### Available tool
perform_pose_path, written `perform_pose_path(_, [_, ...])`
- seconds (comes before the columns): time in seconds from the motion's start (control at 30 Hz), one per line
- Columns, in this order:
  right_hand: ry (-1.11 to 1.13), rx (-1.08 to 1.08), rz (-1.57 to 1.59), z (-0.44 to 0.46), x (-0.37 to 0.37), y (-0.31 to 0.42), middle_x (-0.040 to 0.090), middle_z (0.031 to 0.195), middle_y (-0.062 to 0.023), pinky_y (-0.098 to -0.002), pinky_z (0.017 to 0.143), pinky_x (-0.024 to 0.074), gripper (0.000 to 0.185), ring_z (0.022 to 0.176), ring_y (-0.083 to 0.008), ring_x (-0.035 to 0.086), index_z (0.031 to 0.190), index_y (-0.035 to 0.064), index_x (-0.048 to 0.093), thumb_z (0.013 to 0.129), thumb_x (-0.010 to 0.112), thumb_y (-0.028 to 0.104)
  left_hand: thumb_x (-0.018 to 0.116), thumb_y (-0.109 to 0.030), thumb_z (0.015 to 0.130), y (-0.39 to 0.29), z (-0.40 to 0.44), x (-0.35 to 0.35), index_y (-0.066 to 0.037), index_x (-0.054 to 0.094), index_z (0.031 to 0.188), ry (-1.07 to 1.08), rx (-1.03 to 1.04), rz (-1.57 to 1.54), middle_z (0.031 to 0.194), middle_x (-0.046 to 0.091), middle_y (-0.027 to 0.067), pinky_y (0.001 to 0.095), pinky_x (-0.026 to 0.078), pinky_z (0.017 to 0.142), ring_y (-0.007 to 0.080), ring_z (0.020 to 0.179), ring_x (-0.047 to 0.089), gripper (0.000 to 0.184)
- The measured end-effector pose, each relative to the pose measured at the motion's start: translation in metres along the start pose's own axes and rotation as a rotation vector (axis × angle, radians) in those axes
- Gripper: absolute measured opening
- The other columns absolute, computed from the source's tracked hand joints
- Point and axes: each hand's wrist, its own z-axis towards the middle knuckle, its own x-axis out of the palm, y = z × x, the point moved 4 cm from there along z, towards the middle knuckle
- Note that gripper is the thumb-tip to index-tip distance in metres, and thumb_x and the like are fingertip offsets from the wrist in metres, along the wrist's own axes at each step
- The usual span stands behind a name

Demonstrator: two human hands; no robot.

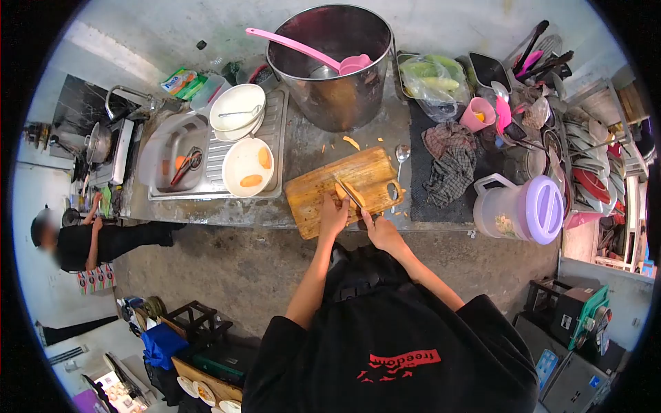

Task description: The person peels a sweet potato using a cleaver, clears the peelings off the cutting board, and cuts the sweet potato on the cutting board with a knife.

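A wooden cutting board [306,196] lies at a slant on the counter, its front corner over the edge. My left hand [333,215] is closed on a carrot [354,193] lying on the board, fingertips at its near end. In my right hand [384,234] is a knife [352,195], its fingers wrapped round the handle and the blade against the carrot. Small orange scraps lie around the board. To the left, a white bowl [236,155] holds two orange carrot pieces [252,180]. A metal spoon [401,160] rests just right of the board.
A large metal pot [337,103] with a pink ladle [306,51] across it stands behind the board. The sink [155,151] is left. At right are a crumpled cloth [447,162] and a purple-lidded jug [499,213]. Another person [82,244] stands far left.
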Motion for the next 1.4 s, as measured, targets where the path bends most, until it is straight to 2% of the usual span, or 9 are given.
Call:
perform_pose_path(0.3, [0.091, -0.042, -0.048, 0.022, -0.002, -0.02, 0.058, 0.079, -0.0385, -0.0504, 0.077, 0.0458, 0.086, 0.084, -0.0482, 0.06, 0.081, -0.0162, 0.06, 0.093, 0.026, 0.062, 0.055, -0.018, 0.089, -0.004, -0.007, -0.003, 0.004, 0.04, 0.126, -0.137, 0.033, 0.203, 0.095, 0.063, 0.0175, 0.0377, 0.052, 0.063, 0.0249, 0.072, 0.065, 0.046])
perform_pose_path(0.33, [0.107, -0.053, -0.059, 0.026, -0.001, -0.025, 0.058, 0.079, -0.0385, -0.0504, 0.077, 0.0458, 0.086, 0.084, -0.0482, 0.06, 0.081, -0.0162, 0.06, 0.093, 0.026, 0.062, 0.057, -0.019, 0.087, -0.003, -0.007, -0.004, 0.004, 0.043, 0.124, -0.172, 0.13, 0.248, 0.097, 0.063, 0.0186, 0.0379, 0.052, 0.065, 0.0254, 0.076, 0.065, 0.047])
perform_pose_path(0.37, [0.158, -0.026, 0.013, 0.027, -0.003, -0.026, 0.058, 0.075, -0.036, -0.049, 0.074, 0.0461, 0.088, 0.079, -0.0456, 0.061, 0.08, -0.0159, 0.059, 0.093, 0.024, 0.063, 0.058, -0.02, 0.085, -0.001, -0.008, -0.005, 0.005, 0.045, 0.123, -0.209, 0.224, 0.295, 0.1, 0.062, 0.0196, 0.0382, 0.052, 0.067, 0.026, 0.08, 0.065, 0.047])
perform_pose_path(0.53, [0.414, 0.093, 0.1, 0.023, -0.017, -0.022, 0.058, 0.068, -0.0283, -0.0451, 0.067, 0.0455, 0.087, 0.069, -0.0375, 0.06, 0.081, -0.0128, 0.057, 0.092, 0.021, 0.065, 0.058, -0.017, 0.084, 0.011, -0.009, -0.007, 0.006, 0.047, 0.12, -0.237, 0.146, 0.131, 0.093, 0.065, 0.0189, 0.038, 0.052, 0.065, 0.028, 0.077, 0.066, 0.044])
perform_pose_path(0.77, [0.286, -0.1, 0.142, 0.029, -0.023, -0.027, 0.058, 0.068, -0.0252, -0.0465, 0.067, 0.0429, 0.074, 0.067, -0.0389, 0.057, 0.081, -0.009, 0.057, 0.096, 0.027, 0.057, 0.058, -0.017, 0.086, 0.011, -0.017, -0.007, 0.006, 0.047, 0.12, -0.28, 0.102, 0.086, 0.087, 0.065, 0.0166, 0.0341, 0.051, 0.061, 0.0229, 0.074, 0.066, 0.043])
perform_pose_path(1.0, [0.342, 0.019, 0.066, 0.02, -0.025, -0.021, 0.061, 0.078, -0.0288, -0.0459, 0.078, 0.0434, 0.075, 0.086, -0.0436, 0.059, 0.084, -0.0103, 0.058, 0.096, 0.027, 0.057, 0.062, -0.023, 0.088, -0.007, -0.005, 0.001, 0.007, 0.048, 0.117, -0.125, 0.059, 0.267, 0.081, 0.064, 0.0144, 0.0335, 0.05, 0.058, 0.0216, 0.069, 0.065, 0.044])
perform_pose_path(1.23, [0.264, 0.048, 0.136, 0.005, -0.023, -0.002, 0.059, 0.093, -0.035, -0.0439, 0.088, 0.0408, 0.076, 0.102, -0.0462, 0.056, 0.1, -0.0126, 0.056, 0.095, 0.028, 0.058, 0.062, -0.027, 0.089, 0.016, 0.013, 0.006, 0.006, 0.046, 0.105, -0.153, 0.176, 0.017, 0.074, 0.06, 0.0112, 0.031, 0.049, 0.053, 0.0181, 0.063, 0.063, 0.039])
perform_pose_path(1.3, [0.215, 0.021, 0.123, 0.005, -0.02, -0.001, 0.059, 0.093, -0.0353, -0.0441, 0.088, 0.041, 0.077, 0.102, -0.0462, 0.056, 0.099, -0.0129, 0.057, 0.095, 0.028, 0.058, 0.061, -0.026, 0.091, 0.007, 0.007, 0.005, 0.006, 0.045, 0.106, -0.1, 0.023, -0.109, 0.076, 0.06, 0.0112, 0.0295, 0.048, 0.05, 0.0173, 0.063, 0.062, 0.039])
perform_pose_path(1.4, [0.159, -0.02, 0.109, 0.01, -0.009, -0.011, 0.059, 0.092, -0.036, -0.0445, 0.087, 0.0414, 0.078, 0.1, -0.0462, 0.056, 0.096, -0.0138, 0.058, 0.095, 0.028, 0.059, 0.06, -0.025, 0.091, 0.0, 0.001, 0.001, 0.006, 0.044, 0.106, -0.065, 0.038, -0.144, 0.077, 0.059, 0.0112, 0.0276, 0.048, 0.049, 0.0171, 0.064, 0.063, 0.038])
